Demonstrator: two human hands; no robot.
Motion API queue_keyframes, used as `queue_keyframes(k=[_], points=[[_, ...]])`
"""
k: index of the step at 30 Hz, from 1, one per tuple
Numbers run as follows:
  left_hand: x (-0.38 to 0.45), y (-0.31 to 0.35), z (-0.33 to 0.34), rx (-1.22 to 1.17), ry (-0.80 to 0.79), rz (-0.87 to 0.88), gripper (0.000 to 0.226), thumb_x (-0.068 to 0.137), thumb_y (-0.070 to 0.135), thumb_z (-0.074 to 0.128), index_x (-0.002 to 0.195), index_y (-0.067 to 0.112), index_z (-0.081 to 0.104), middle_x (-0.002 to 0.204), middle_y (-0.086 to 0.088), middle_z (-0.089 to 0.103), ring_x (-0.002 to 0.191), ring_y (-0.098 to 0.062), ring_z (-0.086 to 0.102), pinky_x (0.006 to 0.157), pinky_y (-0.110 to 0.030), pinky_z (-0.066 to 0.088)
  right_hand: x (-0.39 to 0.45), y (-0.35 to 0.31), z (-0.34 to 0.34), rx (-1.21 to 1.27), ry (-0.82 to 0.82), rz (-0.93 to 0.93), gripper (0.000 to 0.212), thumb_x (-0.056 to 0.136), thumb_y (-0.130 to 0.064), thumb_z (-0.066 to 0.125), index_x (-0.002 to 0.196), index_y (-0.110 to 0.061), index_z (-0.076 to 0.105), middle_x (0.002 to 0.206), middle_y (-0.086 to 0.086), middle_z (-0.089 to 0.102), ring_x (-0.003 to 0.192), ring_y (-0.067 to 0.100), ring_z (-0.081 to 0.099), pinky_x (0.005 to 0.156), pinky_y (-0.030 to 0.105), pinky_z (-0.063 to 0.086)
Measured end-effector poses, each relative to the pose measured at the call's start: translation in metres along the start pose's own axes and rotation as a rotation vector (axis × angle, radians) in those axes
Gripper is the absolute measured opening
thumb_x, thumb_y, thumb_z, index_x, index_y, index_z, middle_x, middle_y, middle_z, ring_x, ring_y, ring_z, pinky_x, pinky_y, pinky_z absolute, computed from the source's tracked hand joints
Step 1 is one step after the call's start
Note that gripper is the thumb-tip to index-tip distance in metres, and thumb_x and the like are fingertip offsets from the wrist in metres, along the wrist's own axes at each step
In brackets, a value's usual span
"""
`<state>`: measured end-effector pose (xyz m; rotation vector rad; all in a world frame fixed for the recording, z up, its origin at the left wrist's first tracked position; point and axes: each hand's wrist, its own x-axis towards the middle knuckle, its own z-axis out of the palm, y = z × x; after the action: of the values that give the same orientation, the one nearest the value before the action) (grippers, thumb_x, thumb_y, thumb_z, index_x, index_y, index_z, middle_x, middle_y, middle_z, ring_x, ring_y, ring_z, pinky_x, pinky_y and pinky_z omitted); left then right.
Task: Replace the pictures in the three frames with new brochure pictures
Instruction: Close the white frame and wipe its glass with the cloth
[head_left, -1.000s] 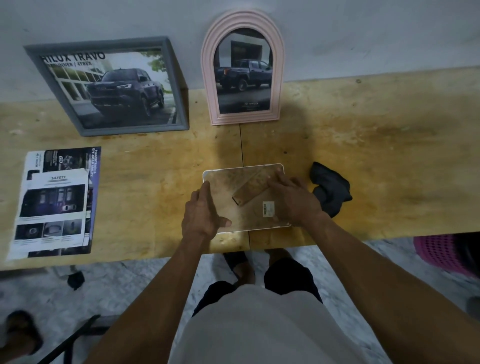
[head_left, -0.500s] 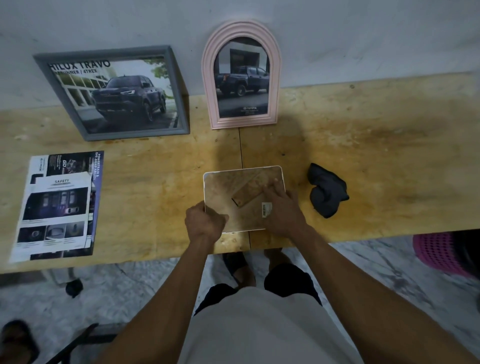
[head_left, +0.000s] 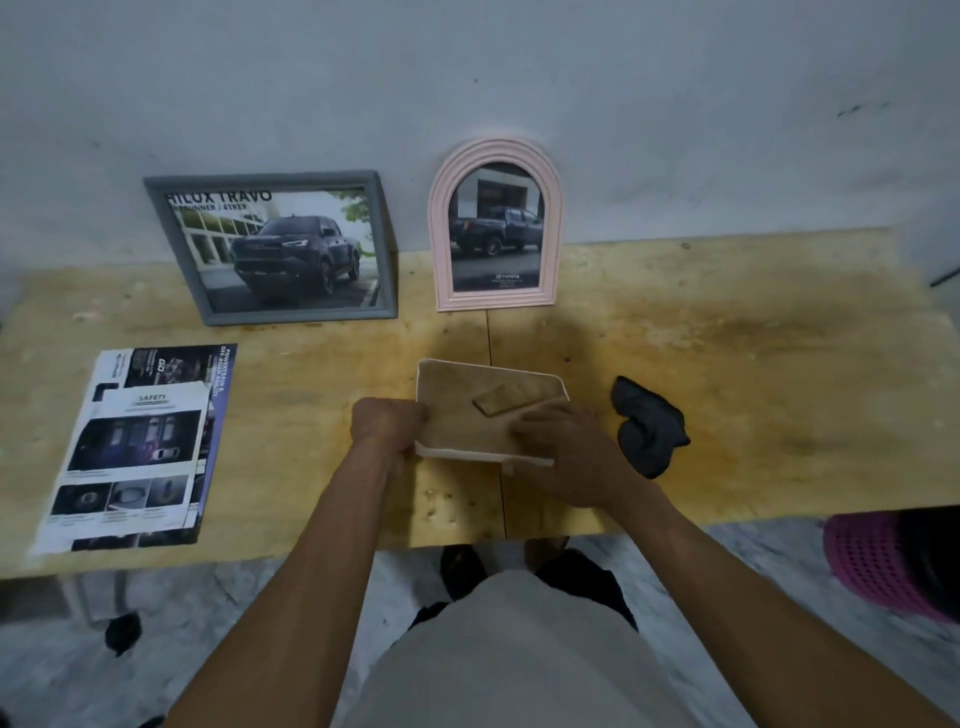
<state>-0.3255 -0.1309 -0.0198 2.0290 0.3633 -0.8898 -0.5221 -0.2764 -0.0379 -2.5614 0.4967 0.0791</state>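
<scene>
Left hand (head_left: 388, 427) is gripping the left edge of the white-rimmed, brown-backed frame (head_left: 467, 415) in a fist — right hand (head_left: 563, 452) is curling over its near right corner, fingers gripping it.

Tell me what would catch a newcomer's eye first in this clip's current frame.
Probably the two hands at the table's near edge: the left hand grips the left side of a white-edged frame lying back-up, its near edge raised, while the right hand holds its right side. Next, the grey frame and pink arched frame leaning on the wall, both showing dark pickup trucks, with brochure pages at left.
</scene>
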Motion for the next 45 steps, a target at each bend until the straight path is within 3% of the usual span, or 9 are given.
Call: queue_keyframes(k=[6, 11, 14, 18, 21, 27, 35, 42, 45], points=[[-0.016, 0.037, -0.014, -0.194, -0.085, 0.043, 0.036, 0.08, 0.021, 0.081, 0.107, 0.003, 0.065, 0.095, -0.013, 0.068, 0.08, -0.022, 0.066, 0.049, -0.026, 0.05, 0.006, -0.016, -0.001, 0.044, 0.263, -0.058, 0.035, 0.094, -0.038, 0.059, 0.123, -0.02, 0.067, 0.119, -0.001, 0.069, 0.111, 0.021, 0.06, 0.081, 0.038, 0.054], [-0.03, 0.049, -0.018, -0.351, -0.173, 0.157, 0.035, 0.089, 0.044, 0.069, 0.104, 0.012, 0.068, 0.094, -0.005, 0.066, 0.082, -0.021, 0.064, 0.061, -0.035, 0.054, 0.019, -0.034, -0.019, 0.347, 0.537, 0.146, 0.028, 0.101, -0.035, 0.048, 0.103, -0.014, 0.065, 0.074, -0.004, 0.059, 0.06, 0.013, 0.054, 0.049, 0.022, 0.033], [-0.025, 0.035, -0.014, -0.254, -0.075, 0.206, 0.04, 0.093, 0.049, 0.062, 0.115, 0.016, 0.062, 0.109, -0.006, 0.062, 0.092, -0.021, 0.061, 0.064, -0.035, 0.053, 0.022, -0.033, -0.023, 0.551, 0.595, 0.331, 0.021, 0.101, -0.035, 0.05, 0.099, -0.018, 0.063, 0.07, -0.005, 0.057, 0.057, 0.007, 0.052, 0.05, 0.028, 0.038], [-0.026, 0.001, -0.005, -0.147, -0.213, 0.128, 0.04, 0.101, 0.048, 0.047, 0.126, 0.018, 0.055, 0.112, -0.006, 0.064, 0.096, -0.024, 0.063, 0.068, -0.035, 0.052, 0.02, -0.024, -0.013, 0.848, 0.547, 0.618, 0.012, 0.1, -0.035, 0.052, 0.107, -0.029, 0.06, 0.095, -0.001, 0.069, 0.083, 0.018, 0.067, 0.067, 0.042, 0.057], [-0.029, -0.021, 0.003, -0.143, -0.343, 0.031, 0.033, 0.104, 0.039, 0.044, 0.123, 0.016, 0.059, 0.106, -0.011, 0.069, 0.083, -0.025, 0.067, 0.06, -0.031, 0.052, 0.013, -0.02, 0.002, 0.982, 0.496, 0.742, 0.025, 0.1, -0.031, 0.053, 0.115, -0.015, 0.066, 0.1, 0.001, 0.07, 0.086, 0.015, 0.066, 0.059, 0.027, 0.052], [-0.018, -0.05, 0.019, -0.064, -0.293, 0.03, 0.038, 0.1, 0.013, 0.049, 0.138, 0.011, 0.052, 0.112, -0.009, 0.067, 0.084, -0.021, 0.067, 0.058, -0.028, 0.054, 0.008, -0.006, 0.036, 1.069, 0.471, 0.915, 0.017, 0.094, -0.031, 0.06, 0.108, -0.022, 0.064, 0.106, 0.002, 0.067, 0.094, 0.024, 0.066, 0.078, 0.045, 0.058], [-0.001, -0.062, 0.039, 0.256, -0.181, 0.19, 0.037, 0.094, 0.003, 0.059, 0.129, 0.013, 0.063, 0.121, -0.009, 0.069, 0.097, -0.026, 0.066, 0.087, -0.037, 0.057, 0.011, 0.01, 0.048, 0.865, 0.298, 0.861, 0.022, 0.093, -0.029, 0.051, 0.11, -0.028, 0.064, 0.097, -0.002, 0.066, 0.087, 0.022, 0.064, 0.073, 0.041, 0.055], [-0.005, -0.064, 0.05, 0.387, -0.13, 0.274, 0.039, 0.094, -0.004, 0.051, 0.125, 0.013, 0.067, 0.093, -0.002, 0.066, 0.083, -0.02, 0.059, 0.07, -0.022, 0.044, 0.009, 0.018, 0.046, 0.648, 0.198, 0.785, 0.007, 0.094, -0.015, 0.052, 0.092, -0.014, 0.059, 0.078, 0.002, 0.054, 0.076, 0.023, 0.054, 0.06, 0.033, 0.04], [-0.008, -0.066, 0.052, 0.403, -0.108, 0.316, 0.044, 0.092, -0.007, 0.05, 0.126, 0.015, 0.067, 0.092, -0.002, 0.066, 0.081, -0.019, 0.058, 0.058, -0.015, 0.046, 0.008, 0.021, 0.048, 0.573, 0.17, 0.765, 0.015, 0.092, -0.013, 0.052, 0.101, -0.006, 0.062, 0.09, 0.015, 0.062, 0.082, 0.033, 0.059, 0.069, 0.046, 0.051]])
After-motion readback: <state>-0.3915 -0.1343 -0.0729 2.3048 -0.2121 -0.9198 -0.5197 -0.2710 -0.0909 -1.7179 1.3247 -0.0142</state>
